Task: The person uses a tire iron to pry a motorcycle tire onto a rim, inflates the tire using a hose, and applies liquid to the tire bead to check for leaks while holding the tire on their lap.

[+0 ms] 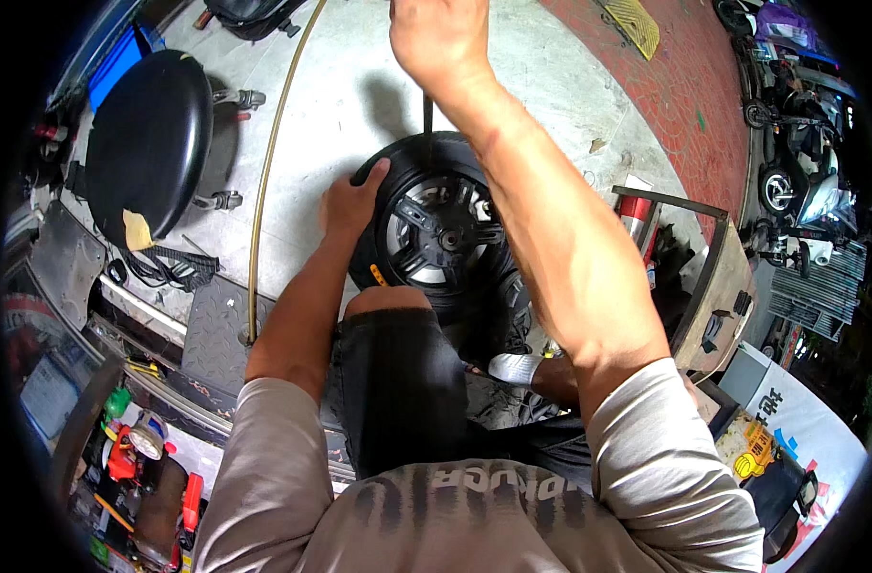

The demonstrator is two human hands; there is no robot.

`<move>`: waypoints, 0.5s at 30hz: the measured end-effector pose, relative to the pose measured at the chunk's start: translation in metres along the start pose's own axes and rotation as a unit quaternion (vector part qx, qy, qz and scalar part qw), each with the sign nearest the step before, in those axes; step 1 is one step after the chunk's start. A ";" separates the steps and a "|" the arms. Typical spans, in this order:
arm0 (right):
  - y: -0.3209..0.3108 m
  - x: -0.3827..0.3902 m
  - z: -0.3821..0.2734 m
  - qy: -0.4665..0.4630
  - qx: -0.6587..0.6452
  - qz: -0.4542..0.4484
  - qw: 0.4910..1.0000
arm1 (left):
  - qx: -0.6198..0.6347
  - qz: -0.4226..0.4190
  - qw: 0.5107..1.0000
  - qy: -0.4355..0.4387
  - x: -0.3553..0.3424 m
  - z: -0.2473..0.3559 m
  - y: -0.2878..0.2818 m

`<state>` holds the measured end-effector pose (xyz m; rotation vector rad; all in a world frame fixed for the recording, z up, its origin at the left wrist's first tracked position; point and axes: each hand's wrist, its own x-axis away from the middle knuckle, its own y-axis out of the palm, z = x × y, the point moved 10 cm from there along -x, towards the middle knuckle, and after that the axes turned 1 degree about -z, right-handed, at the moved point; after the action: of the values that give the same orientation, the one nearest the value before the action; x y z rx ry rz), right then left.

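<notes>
- I have the wheel (448, 239) lying flat on the pale floor (336, 95), close to the floor's near edge, its dark spoked face upward and its black tire (371, 244) around it.
- My left hand (350, 205) is against the tire's left side, thumb over the sidewall; the other fingers are hidden, so I cannot tell whether they clamp.
- My right hand (442, 40) is high at the far side, curled in a fist around the upper end of a dark tire lever (427, 119), which runs down to the tire's far edge.
- My right forearm crosses above the wheel's right part, and my left knee (388, 301) covers some of the near tire.
- Left of the wheel, a yellowish hose (275, 158) curves along the floor; beyond it is a round black stool (154, 138) on casters.
- A black bag (250, 14) lies toward the floor's far left corner.
- To the right are a wooden box (715, 320) and a red can (633, 210).
- Red paving (680, 95) borders the floor's right edge, bearing a yellow plate (634, 26); parked scooters (794, 177) stand farther right.
</notes>
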<state>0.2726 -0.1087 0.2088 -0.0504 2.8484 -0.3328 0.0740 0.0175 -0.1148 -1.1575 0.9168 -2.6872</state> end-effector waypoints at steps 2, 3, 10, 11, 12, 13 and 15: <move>-0.003 -0.006 -0.006 -0.043 0.018 0.008 0.999 | 0.000 -0.044 0.999 0.004 0.007 0.024 0.006; 0.014 -0.005 -0.005 -0.061 0.005 -0.001 0.998 | -0.001 -0.012 1.000 0.003 0.008 0.016 -0.003; 0.028 -0.009 0.002 -0.083 0.029 0.009 0.996 | 0.159 0.041 0.986 0.016 0.035 -0.035 -0.009; 0.020 -0.008 0.006 -0.069 0.040 0.022 0.997 | 0.169 0.042 0.985 0.013 0.051 -0.052 0.001; 0.014 -0.008 0.003 -0.089 0.047 0.033 0.994 | 0.180 0.046 0.983 0.011 0.067 -0.069 0.010; 0.014 -0.010 0.000 -0.111 0.049 0.039 0.992 | 0.229 0.041 0.973 -0.006 0.085 -0.099 0.029; 0.008 -0.009 -0.005 -0.161 0.059 0.052 0.984 | 0.299 0.041 0.953 -0.024 0.115 -0.127 0.052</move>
<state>0.2802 -0.0993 0.2147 0.0629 2.4964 -0.4291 -0.1025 0.0042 -0.1382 -1.0020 0.1039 -2.5653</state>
